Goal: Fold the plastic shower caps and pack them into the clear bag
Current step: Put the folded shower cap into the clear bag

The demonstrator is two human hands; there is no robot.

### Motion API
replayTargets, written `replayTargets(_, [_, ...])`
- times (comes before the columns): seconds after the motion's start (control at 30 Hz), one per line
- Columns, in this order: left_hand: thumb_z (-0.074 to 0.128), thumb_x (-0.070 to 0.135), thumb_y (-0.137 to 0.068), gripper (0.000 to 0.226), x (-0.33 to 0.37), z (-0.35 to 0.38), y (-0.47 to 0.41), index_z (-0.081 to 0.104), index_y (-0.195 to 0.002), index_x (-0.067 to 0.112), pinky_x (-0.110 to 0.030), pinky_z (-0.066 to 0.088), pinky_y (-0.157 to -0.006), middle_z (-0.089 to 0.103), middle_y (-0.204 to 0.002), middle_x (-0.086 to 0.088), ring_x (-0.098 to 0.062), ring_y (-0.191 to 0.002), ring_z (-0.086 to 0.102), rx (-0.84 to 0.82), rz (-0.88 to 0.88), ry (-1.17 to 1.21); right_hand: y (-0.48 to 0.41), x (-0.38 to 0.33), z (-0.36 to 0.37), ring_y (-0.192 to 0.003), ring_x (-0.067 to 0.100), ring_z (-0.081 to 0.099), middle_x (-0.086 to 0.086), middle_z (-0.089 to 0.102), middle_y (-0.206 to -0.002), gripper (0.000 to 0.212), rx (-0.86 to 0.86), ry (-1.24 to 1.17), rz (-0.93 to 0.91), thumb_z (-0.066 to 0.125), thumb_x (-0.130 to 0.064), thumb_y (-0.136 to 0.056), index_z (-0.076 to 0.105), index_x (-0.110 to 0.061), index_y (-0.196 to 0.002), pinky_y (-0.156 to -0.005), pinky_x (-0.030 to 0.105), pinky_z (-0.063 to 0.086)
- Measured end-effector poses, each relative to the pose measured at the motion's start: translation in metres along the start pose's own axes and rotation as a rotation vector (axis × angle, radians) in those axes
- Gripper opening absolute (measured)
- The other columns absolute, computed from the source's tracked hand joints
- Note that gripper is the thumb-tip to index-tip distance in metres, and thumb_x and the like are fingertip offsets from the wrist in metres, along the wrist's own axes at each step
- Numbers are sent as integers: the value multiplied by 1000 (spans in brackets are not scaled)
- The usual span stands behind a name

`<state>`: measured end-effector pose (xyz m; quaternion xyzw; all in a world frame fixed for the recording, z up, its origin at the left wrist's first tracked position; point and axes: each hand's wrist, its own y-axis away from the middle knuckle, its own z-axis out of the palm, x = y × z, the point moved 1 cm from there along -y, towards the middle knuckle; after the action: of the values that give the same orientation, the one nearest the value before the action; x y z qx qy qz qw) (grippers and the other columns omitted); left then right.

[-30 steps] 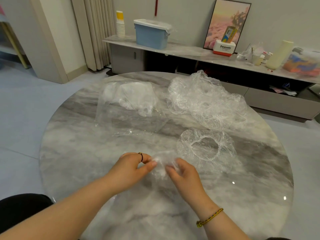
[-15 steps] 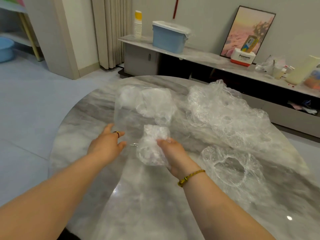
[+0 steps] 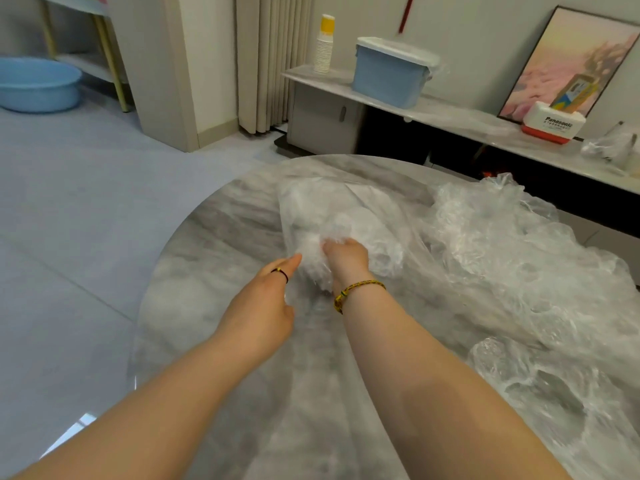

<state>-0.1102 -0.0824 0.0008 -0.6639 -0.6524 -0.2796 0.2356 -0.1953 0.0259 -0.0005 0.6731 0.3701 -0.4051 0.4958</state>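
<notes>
The clear bag lies on the round marble table, with several folded shower caps showing white inside it. My right hand grips a folded shower cap at the bag's near mouth; its fingertips are hidden in the plastic. My left hand sits just left of the mouth, index finger straight and touching the bag's edge. A heap of loose shower caps lies to the right, and one opened cap rests at the near right.
Beyond the table runs a low shelf with a blue lidded box, a stack of paper cups, a framed picture and a battery box. A blue basin sits on the floor at far left.
My right hand has carried the folded cap forward from the table's middle into the bag's mouth. My left hand has moved up to the bag's edge. The view has swung left.
</notes>
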Motion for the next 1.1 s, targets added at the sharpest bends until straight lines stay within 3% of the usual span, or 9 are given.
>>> replayTargets(0.13, [47, 3, -91, 68, -3, -3, 1, 18, -146, 30, -9, 31, -82, 33, -144, 9, -11, -109, 50, -38, -7, 17, -20, -12, 11, -65, 22, 50, 7, 51, -65, 21, 39, 86, -139, 62, -11, -83, 56, -8, -63, -72, 32, 43])
replayTargets(0.27, [47, 2, -91, 68, -8, -6, -2, 18, -146, 30, -8, 29, -82, 34, -142, 6, -13, -118, 46, -37, -27, 44, -38, -28, 17, -92, 26, 53, 8, 43, -80, 23, 70, 224, -171, 55, -14, -87, 59, 5, -101, -87, 34, 43])
replayTargets(0.4, [47, 4, -91, 69, -6, -4, -2, 16, -146, 32, -10, 32, -84, 31, -144, 10, -11, -109, 49, -58, -12, 43, -52, -30, 19, -66, 6, 58, 6, 54, -89, 43, -31, 110, -111, 51, -3, -90, 41, 5, -131, -62, 11, 46])
replayTargets(0.47, [47, 5, -91, 69, -6, -1, -2, 16, -146, 32, -12, 34, -85, 28, -145, 13, -10, -104, 51, -64, -3, 33, -55, -25, 19, -96, 14, 56, 10, 51, -116, 44, -10, 98, -116, 57, -7, -87, 39, -2, -127, -85, 23, 44])
replayTargets(0.63, [46, 4, -91, 69, -7, 3, -2, 14, -147, 30, -12, 33, -88, 29, -145, 11, -11, -116, 48, -63, -5, 4, -55, -8, 21, -101, 19, 45, 2, 48, -102, 14, -18, 485, -365, 51, -4, -86, 52, -16, -92, -87, 29, 38])
replayTargets(0.7, [45, 4, -91, 69, -8, 3, -3, 13, -147, 29, -13, 34, -87, 28, -146, 10, -12, -117, 48, -63, -7, -7, -52, -5, 20, -125, 20, 37, 3, 47, -129, 30, -95, 766, -431, 47, -6, -89, 58, -17, -115, -101, 28, 31])
replayTargets(0.8, [45, 2, -90, 70, -9, 4, -4, 13, -147, 28, -15, 35, -89, 28, -147, 8, -14, -118, 48, -63, -14, -10, -45, -5, 16, -136, 23, 23, 2, 30, -149, 48, -167, 1045, -515, 39, -7, -93, 35, -19, -140, -108, 31, 19])
replayTargets(0.93, [47, 6, -91, 70, -9, 6, -3, 11, -148, 24, -17, 37, -88, 28, -147, 5, -17, -119, 49, -79, -23, 0, -27, -2, 9, -142, 23, 10, 2, 2, -157, 62, -183, 1170, -575, 36, -4, -92, 11, -18, -148, -114, 35, 14])
replayTargets(1.1, [50, 18, -92, 69, -12, 10, -1, 11, -148, 22, -23, 40, -94, 6, -153, 9, -15, -121, 47, -106, -27, -31, -4, 6, -6, -144, 21, 5, 6, 0, -157, 64, -213, 1209, -651, 37, -1, -92, 8, -12, -148, -116, 31, 9])
